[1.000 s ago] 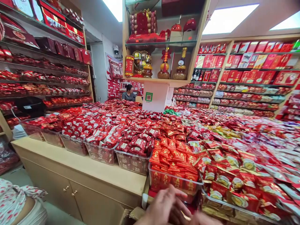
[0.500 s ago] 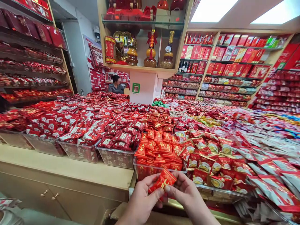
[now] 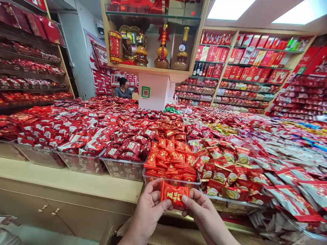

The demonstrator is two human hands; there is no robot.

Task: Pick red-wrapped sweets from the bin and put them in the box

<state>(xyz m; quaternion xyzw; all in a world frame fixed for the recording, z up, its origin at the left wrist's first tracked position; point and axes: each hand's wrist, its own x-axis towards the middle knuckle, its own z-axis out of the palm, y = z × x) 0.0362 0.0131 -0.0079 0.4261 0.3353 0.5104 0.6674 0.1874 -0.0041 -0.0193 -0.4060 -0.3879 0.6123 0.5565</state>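
Currently, the left hand (image 3: pixel 148 211) and the right hand (image 3: pixel 205 209) grasp one red candy packet (image 3: pixel 175 195) between them. Left fingers: pinched on its left end, thumb across the lower front. Right fingers: pinched on its right end, thumb likewise in front. Packet held roughly level, printed face with gold characters toward the wearer.

Just beyond the fingers: clear plastic bin (image 3: pixel 153 177) heaped with red-and-gold packets (image 3: pixel 175 157) of similar appearance. To the left of the fingers: a row of clear bins on the pale bench (image 3: pixel 76 183); the nearest bin carries dark red packets (image 3: pixel 130 148) with white print. To the right of the fingers: red packets with round yellow pictures (image 3: pixel 232 177); farther right, red-and-silver packets (image 3: pixel 293 190). Below the fingers: a brown cardboard surface (image 3: pixel 166 234), partly hidden by the forearms.

Well beyond and above the fingers: white pillar (image 3: pixel 155 90) bearing a green QR code sign (image 3: pixel 145 92), under a display cabinet (image 3: pixel 153 69) with ornamental bottles. Person in grey (image 3: pixel 124 91) visible left of the pillar, behind the heaped packets.
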